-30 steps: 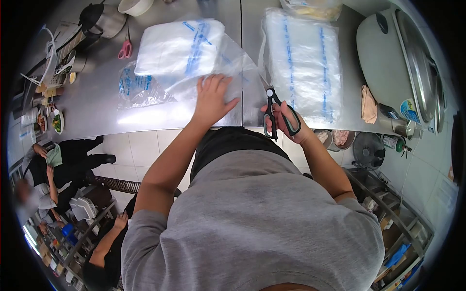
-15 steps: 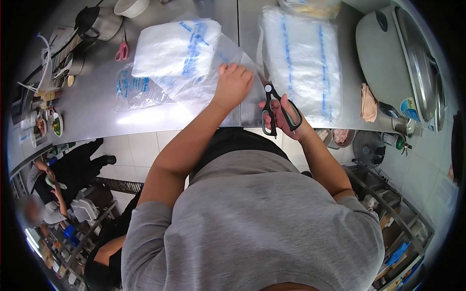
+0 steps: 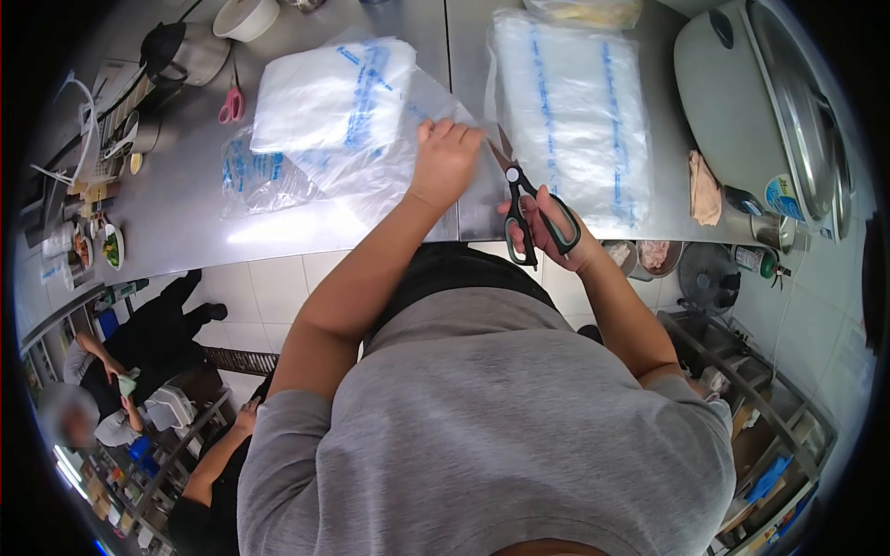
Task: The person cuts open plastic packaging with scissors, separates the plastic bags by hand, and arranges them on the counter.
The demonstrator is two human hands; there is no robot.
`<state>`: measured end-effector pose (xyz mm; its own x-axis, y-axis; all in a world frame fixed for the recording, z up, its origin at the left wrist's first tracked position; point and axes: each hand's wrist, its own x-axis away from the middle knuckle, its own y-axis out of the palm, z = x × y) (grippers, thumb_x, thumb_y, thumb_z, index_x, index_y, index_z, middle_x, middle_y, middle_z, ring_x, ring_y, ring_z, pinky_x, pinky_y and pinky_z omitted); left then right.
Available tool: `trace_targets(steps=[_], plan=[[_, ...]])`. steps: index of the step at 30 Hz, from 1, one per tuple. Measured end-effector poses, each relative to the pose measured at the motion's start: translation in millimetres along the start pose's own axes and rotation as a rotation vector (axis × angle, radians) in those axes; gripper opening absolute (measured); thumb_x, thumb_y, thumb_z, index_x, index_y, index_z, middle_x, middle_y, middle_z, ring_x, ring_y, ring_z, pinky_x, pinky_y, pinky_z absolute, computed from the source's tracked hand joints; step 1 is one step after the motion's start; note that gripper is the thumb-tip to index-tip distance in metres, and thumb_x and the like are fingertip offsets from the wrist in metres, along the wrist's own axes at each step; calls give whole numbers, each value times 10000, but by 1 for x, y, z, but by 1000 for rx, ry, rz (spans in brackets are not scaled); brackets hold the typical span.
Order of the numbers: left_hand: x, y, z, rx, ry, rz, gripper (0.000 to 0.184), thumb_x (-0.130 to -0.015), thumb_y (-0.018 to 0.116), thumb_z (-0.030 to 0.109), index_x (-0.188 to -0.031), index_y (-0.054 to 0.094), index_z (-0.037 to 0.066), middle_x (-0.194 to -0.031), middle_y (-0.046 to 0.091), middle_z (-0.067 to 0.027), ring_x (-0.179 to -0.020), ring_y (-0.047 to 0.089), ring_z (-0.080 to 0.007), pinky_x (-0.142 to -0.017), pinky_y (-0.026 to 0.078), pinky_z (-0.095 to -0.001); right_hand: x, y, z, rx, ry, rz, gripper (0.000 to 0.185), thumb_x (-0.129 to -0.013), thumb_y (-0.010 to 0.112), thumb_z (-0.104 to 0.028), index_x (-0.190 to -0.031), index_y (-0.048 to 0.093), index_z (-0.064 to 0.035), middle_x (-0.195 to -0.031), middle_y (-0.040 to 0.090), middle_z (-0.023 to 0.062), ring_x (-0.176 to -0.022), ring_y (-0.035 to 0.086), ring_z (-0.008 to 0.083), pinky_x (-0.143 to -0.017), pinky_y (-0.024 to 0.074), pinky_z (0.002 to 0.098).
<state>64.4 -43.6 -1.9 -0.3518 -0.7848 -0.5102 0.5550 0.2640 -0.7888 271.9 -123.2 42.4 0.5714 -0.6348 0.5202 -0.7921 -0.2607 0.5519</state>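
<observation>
My left hand [image 3: 447,159] is closed, its curled fingers on the loose clear film [image 3: 428,104] that spreads from the left stack of white plastic bags [image 3: 324,97] with blue print. Black-handled scissors [image 3: 515,176] are in my right hand [image 3: 549,230], fingers through the handles, blades slightly parted and pointing away from me. The blade tips lie between the film's edge and the right stack of bags [image 3: 579,120]. A crumpled clear wrapper [image 3: 264,176] with blue print lies by the left stack.
On the steel table [image 3: 167,218] are pink-handled scissors [image 3: 232,105], a kettle [image 3: 190,51], a white bowl [image 3: 246,17] and a folded cloth [image 3: 705,188]. A large lidded container [image 3: 723,102] stands right. Two people are at lower left, one holding a green cloth [image 3: 128,382].
My left hand has moved right and its spread fingers have curled onto the film. The scissor blades have parted slightly. The person at lower left has moved the green cloth.
</observation>
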Motion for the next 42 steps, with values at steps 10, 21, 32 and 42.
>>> trace_targets(steps=[10,21,32,42], plan=[[10,0,6,64,68,-1,188,-759,606,77,-941,607,123,-816,611,-6,-864,552,-207,-858,351,-423,-1,-4,-1,-129,14,-63,814,-848,391,-746,-1129,543,3,-741,563,41,-656,567,158,-650,455,275],[-6,-1,13,45,-61,10,237,-746,689,133,-966,604,105,-854,607,-42,-839,564,-248,-845,342,-426,10,4,4,71,-63,-2,777,-880,397,-706,-1144,535,12,-736,560,48,-650,566,154,-624,447,261],[4,6,12,106,-23,13,64,-755,658,93,-807,623,108,-781,608,-30,-793,565,-235,-814,358,-405,6,-3,8,-50,-8,3,785,-868,413,-714,-1139,535,13,-740,554,45,-655,556,148,-631,458,269],[8,-14,23,176,45,-12,90,-760,655,85,-835,611,108,-792,588,-33,-814,554,-234,-824,362,-392,20,11,8,118,-112,102,667,-887,523,-603,-1119,562,20,-689,565,43,-582,552,140,-555,435,252]])
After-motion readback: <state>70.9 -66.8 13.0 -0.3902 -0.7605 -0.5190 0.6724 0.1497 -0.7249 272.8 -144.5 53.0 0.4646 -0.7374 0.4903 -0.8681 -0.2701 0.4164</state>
